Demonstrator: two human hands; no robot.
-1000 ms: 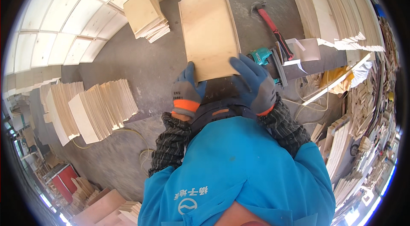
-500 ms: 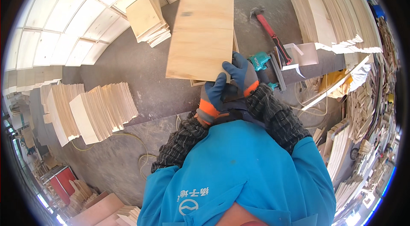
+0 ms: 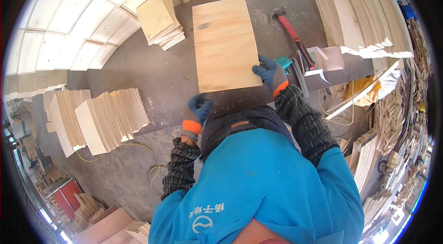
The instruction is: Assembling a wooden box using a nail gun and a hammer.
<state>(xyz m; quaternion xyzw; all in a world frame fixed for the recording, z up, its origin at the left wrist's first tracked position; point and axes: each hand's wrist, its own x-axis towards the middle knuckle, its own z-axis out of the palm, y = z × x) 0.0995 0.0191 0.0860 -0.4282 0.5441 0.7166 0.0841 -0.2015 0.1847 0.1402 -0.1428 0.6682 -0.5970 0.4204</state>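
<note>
Plywood panel (image 3: 225,44) flat on grey worktop (image 3: 152,73), right hand (image 3: 271,74) gripping its near right corner.

Left hand (image 3: 197,114) off the panel at its 7 o'clock, fingers curled, seemingly holding nothing, though the glove hides the palm. Red-handled hammer (image 3: 292,33) at the panel's 3 o'clock, just apart. Teal tool (image 3: 284,62) just beside right hand. Small board stack (image 3: 160,20) at the panel's 9 o'clock. Fanned board stacks (image 3: 99,122) at 8 o'clock, well apart.

bench (image 3: 170,75) grey | on it: plywood panel (image 3: 225,43) (flat) | board stack (image 3: 160,20) | hammer (image 3: 293,35)
</note>
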